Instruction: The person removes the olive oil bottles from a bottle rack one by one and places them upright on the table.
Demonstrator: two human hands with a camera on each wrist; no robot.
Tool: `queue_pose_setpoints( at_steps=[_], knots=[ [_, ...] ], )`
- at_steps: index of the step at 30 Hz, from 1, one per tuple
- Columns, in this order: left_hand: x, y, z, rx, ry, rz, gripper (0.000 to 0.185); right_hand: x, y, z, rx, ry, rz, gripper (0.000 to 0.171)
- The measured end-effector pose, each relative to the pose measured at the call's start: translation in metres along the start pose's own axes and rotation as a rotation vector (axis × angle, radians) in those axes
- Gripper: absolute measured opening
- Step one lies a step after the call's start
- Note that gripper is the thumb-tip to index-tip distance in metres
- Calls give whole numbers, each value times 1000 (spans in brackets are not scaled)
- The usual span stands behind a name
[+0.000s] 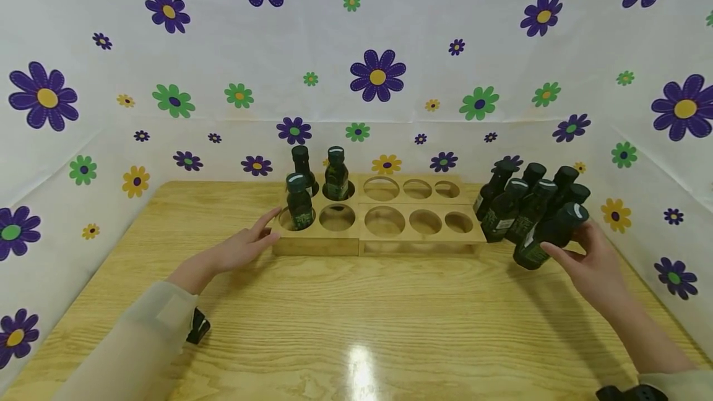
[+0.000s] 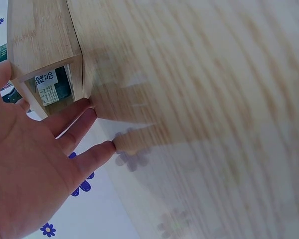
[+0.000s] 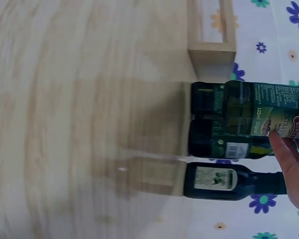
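Our left hand [image 1: 241, 247], fingers straight, steadies the wooden bottle rack [image 1: 379, 218] (three bottles seated) while our right hand [image 1: 593, 265] curls around a tilted dark bottle [image 1: 548, 237] beside the cluster [image 1: 526, 200].

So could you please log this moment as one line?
left hand: steadies wooden rack | right hand: grips dark bottle | rack: three bottles seated

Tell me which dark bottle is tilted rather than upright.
The front bottle of the right-hand cluster: the right hand grips it and it leans, while the bottles in the wooden rack stand upright.
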State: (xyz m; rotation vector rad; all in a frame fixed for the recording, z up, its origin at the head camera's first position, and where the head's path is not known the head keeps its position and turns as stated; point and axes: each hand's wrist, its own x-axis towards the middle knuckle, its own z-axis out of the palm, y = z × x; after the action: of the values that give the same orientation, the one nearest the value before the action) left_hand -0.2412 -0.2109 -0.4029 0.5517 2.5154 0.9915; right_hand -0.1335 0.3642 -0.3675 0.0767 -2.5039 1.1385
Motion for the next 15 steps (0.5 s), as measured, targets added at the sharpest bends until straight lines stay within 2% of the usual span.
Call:
queue_pose_setpoints(
  at_steps=[7,15],
  knots=[
    [-1,0,0,-4,1,-12,68,5,5,16,-15,-78,14,49],
    [-1,0,1,-8,0,-11,69,11,9,28,-40,-87,-8,48]
  ],
)
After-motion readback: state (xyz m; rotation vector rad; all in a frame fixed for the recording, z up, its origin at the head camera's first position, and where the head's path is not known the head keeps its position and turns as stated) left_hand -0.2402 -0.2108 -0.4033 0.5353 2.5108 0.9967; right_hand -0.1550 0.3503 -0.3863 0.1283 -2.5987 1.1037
